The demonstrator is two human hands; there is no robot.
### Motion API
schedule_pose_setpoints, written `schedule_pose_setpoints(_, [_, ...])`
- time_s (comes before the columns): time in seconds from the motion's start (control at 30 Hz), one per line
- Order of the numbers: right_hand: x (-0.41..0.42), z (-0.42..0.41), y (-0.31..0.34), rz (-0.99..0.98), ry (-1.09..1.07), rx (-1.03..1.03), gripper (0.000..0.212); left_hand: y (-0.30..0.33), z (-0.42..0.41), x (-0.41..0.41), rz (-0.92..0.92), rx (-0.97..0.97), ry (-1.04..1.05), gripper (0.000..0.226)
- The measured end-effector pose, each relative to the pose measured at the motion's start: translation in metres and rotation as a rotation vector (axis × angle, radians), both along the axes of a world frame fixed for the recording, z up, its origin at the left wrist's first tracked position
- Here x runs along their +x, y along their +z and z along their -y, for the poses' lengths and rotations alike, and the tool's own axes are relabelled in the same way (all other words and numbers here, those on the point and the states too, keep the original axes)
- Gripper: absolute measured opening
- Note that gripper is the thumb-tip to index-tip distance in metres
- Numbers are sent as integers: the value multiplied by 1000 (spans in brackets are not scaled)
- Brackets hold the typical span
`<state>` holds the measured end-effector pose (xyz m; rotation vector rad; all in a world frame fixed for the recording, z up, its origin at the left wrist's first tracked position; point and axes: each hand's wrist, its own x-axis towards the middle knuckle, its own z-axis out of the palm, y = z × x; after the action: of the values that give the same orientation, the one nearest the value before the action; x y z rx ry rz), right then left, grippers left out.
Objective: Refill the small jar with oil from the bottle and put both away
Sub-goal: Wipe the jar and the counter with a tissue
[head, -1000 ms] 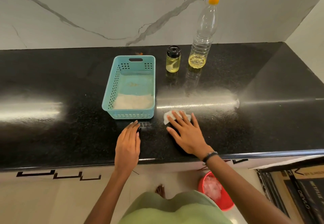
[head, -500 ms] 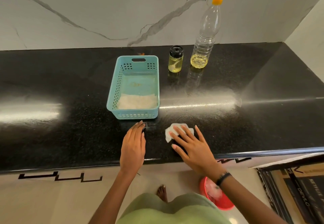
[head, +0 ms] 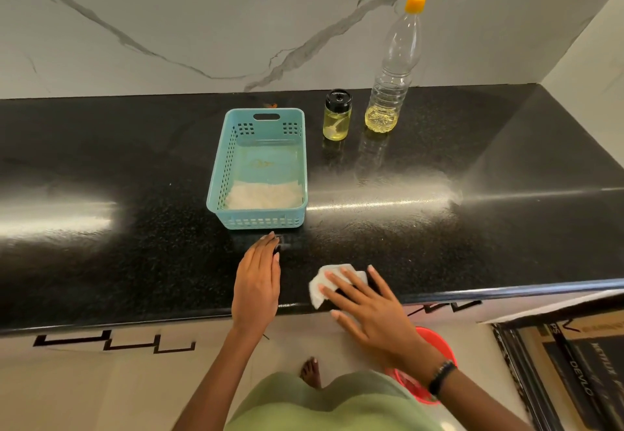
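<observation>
Fingers (head: pixel 347 283) of the right hand (head: pixel 374 316) lie straight and spread, pressing a white tissue (head: pixel 320 287) flat on the black desk (head: pixel 101 262) near its front edge. Left of the tissue, the left hand (head: pixel 256 285) rests flat, fingers straight and together, holding nothing. Beyond the left hand sits a blue basket (head: pixel 260 221) with something white inside, possibly paper. Right of the basket's far end stands the small jar (head: pixel 337 116), capped, and just beside it the oil bottle (head: pixel 395 69), upright.
</observation>
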<state>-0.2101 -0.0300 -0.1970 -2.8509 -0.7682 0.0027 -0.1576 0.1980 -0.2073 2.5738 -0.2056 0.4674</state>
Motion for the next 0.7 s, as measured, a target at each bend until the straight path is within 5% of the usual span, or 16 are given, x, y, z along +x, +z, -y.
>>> schedule_pose_setpoints(0.2, [45, -33, 4, -97, -193, -13, 55, -1, -1, 0, 16, 37, 1, 38])
schedule_pose_setpoints(0.37, [28, -61, 0, -74, -108, 11, 52, -5, -3, 0, 59, 141, -19, 38])
schedule_pose_setpoints(0.53, [-15, -8, -5, -6, -145, 18, 48, -6, -2, 4, 78, 330, -46, 39])
schedule_pose_setpoints(0.7, [-31, 55, -2, 3, -314, -16, 47, -4, 0, 2, 95, 285, -45, 37])
